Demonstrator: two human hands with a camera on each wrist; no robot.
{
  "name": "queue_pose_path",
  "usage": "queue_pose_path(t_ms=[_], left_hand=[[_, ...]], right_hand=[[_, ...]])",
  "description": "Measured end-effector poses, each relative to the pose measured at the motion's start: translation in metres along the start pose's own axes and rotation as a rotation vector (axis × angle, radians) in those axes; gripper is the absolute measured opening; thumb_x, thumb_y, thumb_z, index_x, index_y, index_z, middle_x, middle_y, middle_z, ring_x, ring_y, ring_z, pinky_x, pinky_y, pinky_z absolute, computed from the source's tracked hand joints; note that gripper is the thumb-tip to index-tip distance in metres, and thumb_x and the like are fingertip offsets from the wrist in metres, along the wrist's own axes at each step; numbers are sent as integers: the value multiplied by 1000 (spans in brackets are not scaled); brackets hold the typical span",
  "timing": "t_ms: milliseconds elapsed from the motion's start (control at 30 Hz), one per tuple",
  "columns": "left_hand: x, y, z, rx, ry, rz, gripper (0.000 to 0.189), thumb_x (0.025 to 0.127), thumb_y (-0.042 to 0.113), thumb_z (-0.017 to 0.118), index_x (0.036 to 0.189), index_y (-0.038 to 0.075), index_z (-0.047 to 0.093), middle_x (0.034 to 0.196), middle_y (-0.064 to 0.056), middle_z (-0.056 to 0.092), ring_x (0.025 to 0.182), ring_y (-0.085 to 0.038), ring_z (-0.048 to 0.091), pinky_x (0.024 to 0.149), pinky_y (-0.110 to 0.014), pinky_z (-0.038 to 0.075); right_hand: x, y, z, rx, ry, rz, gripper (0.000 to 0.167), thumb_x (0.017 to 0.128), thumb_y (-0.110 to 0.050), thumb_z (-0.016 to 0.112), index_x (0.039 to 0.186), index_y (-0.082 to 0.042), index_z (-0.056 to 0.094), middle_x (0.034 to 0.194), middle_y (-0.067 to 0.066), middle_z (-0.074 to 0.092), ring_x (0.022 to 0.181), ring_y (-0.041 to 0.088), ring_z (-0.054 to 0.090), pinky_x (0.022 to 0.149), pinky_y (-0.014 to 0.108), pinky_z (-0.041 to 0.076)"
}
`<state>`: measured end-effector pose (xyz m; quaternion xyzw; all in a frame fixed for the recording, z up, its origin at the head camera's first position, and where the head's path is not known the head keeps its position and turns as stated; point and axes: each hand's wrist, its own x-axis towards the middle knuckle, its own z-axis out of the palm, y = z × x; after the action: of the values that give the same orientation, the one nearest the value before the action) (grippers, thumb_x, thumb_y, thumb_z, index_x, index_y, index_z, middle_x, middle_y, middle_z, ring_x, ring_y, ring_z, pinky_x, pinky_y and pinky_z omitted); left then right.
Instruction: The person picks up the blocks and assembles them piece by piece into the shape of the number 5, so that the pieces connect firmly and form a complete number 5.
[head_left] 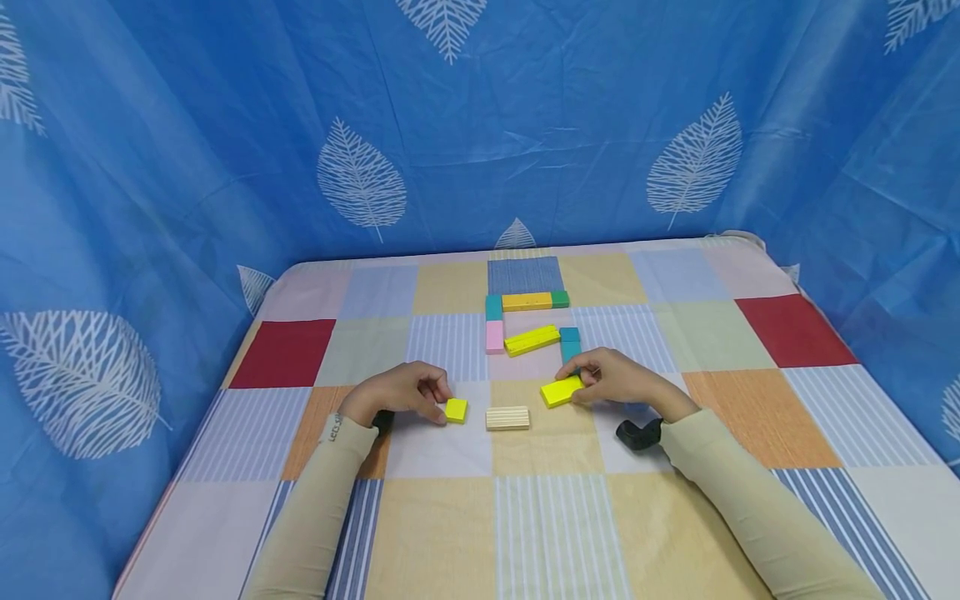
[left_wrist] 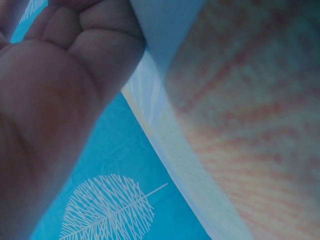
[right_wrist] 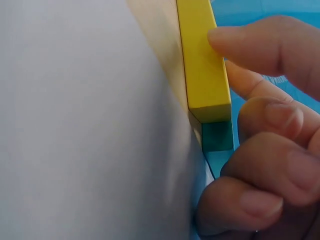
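Observation:
My left hand (head_left: 405, 390) pinches a small yellow block (head_left: 456, 410) at its left side, between thumb and forefinger. The left wrist view shows only the palm (left_wrist: 50, 95), with the fingertips and block out of sight. My right hand (head_left: 617, 379) grips a longer yellow block (head_left: 558, 392) by its right end. In the right wrist view, the thumb (right_wrist: 240, 42) lies on that yellow block (right_wrist: 205, 65), and the other fingers are curled. Between the hands lies a ribbed, pale wooden-looking block (head_left: 507, 418), touched by neither hand.
Beyond the hands, blocks form a partial frame: teal (head_left: 493, 307) and pink (head_left: 494, 337) at left, orange-yellow (head_left: 527, 302) and green (head_left: 559, 299) at back, teal-blue (head_left: 570, 343) at right. A yellow block (head_left: 532, 340) lies slanted inside. Blue curtains (head_left: 525, 125) surround the patchwork-covered table (head_left: 555, 533).

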<state>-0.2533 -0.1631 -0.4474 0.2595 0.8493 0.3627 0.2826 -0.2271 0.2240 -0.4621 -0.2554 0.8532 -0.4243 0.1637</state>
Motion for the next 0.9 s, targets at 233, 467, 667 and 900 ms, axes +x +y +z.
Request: queue_pose_path(t_ms=[233, 467, 667, 900], left_hand=[[0, 0, 0, 4, -1, 3, 22, 83, 1, 91, 93, 6, 72, 90, -1, 64, 83, -16, 57, 80, -29, 51], [1, -2, 1, 12, 5, 5, 22, 83, 2, 91, 93, 7, 72, 90, -1, 63, 83, -17, 57, 80, -30, 50], [1, -2, 0, 5, 2, 13, 22, 83, 1, 91, 93, 6, 72, 90, -1, 63, 82, -16, 57, 80, -30, 51], [2, -3, -1, -1, -4, 14, 22, 83, 2, 91, 93, 6, 72, 90, -1, 63, 82, -17, 57, 80, -29, 50]], right_hand=[[-2, -4, 3, 9, 22, -27, 36, 92, 0, 82, 126, 9, 72, 67, -7, 38, 61, 8, 35, 63, 26, 31], [-2, -12, 7, 29, 64, -51, 33, 92, 2, 81, 123, 11, 72, 70, -5, 42, 64, 8, 39, 64, 25, 33], [-2, -16, 13, 55, 113, -108, 28, 93, 4, 79, 119, 11, 73, 77, -4, 52, 68, 9, 45, 66, 25, 39], [-2, -16, 21, 50, 184, -157, 24, 92, 5, 80, 115, 9, 75, 91, 2, 65, 77, 13, 52, 70, 26, 44]])
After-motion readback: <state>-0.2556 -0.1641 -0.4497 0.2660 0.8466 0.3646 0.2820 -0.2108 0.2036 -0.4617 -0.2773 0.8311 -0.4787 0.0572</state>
